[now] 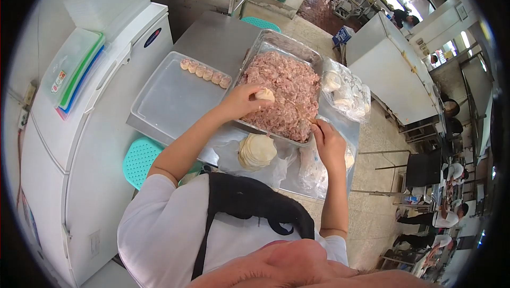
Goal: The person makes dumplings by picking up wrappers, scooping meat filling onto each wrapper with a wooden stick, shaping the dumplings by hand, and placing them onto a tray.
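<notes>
My left hand point(244, 102) holds a round pale dough wrapper point(264, 94) above the left side of a metal tray point(303, 49) full of ground meat point(281, 73). At the tray's right edge, my right hand point(327, 138) is closed on a thin utensil, whose tip is in the meat. A stack of round wrappers point(257, 151) lies on plastic just below the tray. To the left, a translucent flat tray point(175, 96) bears a row of several filled dumplings point(204, 72) along its top edge.
Bagged wrappers point(345, 89) lie right of the meat tray, and another plastic bag point(312, 168) near my right forearm. White freezers point(106, 128) stand at the left, a turquoise stool point(142, 161) beside the table. Other people point(446, 218) stand far off at the right.
</notes>
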A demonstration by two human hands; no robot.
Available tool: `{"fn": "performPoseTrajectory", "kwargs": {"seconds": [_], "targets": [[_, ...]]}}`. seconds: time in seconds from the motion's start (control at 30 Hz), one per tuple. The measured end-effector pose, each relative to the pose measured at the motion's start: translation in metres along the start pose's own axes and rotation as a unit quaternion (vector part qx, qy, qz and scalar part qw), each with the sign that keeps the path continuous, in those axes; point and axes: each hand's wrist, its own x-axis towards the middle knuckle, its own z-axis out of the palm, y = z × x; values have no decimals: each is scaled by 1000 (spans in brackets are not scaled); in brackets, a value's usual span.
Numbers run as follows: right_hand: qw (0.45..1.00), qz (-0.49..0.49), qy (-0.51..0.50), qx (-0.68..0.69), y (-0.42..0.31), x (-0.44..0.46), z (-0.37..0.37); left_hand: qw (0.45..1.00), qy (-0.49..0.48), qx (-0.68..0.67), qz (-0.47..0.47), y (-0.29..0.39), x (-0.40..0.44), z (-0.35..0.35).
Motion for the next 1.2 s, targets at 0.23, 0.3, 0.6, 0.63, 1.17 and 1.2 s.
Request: {"fn": "performPoseTrajectory", "kwargs": {"seconds": [0.23,0.3,0.6,0.63,1.17,1.2], "targets": [[976,-107,-183,-57,-6,14,51,947,36,-312,66,21,-21,-23],[971,-132,-183,-78,-21,28,64,958,16,-282,54,7,-20,-33],[927,-218,-235,-194,-77,32,119,982,153,-88,67,3,-38,-45],[927,-179,-284,-168,-70,33,116,982,154,-90,67,-7,-38,-47],[971,-65,-139,182,-27,32,0,988,-82,99,88,3,-7,-32],[975,-26,-156,155,-25,35,-22,982,-95,137,84,7,-7,-32]]}}
